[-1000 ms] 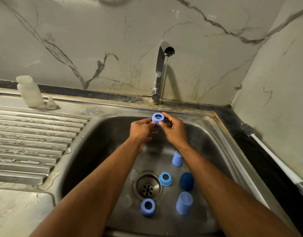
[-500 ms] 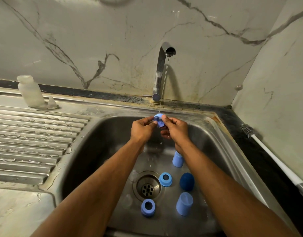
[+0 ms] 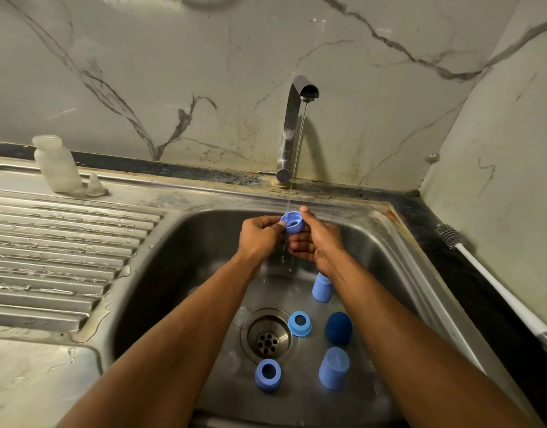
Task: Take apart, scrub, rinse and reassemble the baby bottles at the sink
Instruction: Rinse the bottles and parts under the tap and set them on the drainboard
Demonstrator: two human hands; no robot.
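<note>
Both hands hold one blue screw ring [image 3: 293, 223] under the thin stream from the tap [image 3: 292, 125], at the back of the sink [image 3: 185, 242]. My left hand [image 3: 259, 237] pinches its left side; my right hand [image 3: 317, 237] grips its right side, thumb on the rim. On the sink floor lie two more blue rings [image 3: 300, 323] [image 3: 268, 374], two pale blue caps [image 3: 322, 288] [image 3: 334, 367], a dark blue cap [image 3: 338, 328] and clear teats [image 3: 241, 316], hard to make out. A frosted bottle [image 3: 56, 163] and a clear teat [image 3: 95, 185] stand on the drainboard's far left.
The drain [image 3: 267, 336] sits mid-floor of the sink. A ribbed drainboard [image 3: 59, 251] lies left, wet. A white-handled bottle brush [image 3: 494, 285] lies along the dark counter on the right. Marble walls close in behind and to the right.
The blue ring has been turned in my fingers under the stream, from facing up, to edge-on, to its open side tilted toward me. Both hands stay in place.
</note>
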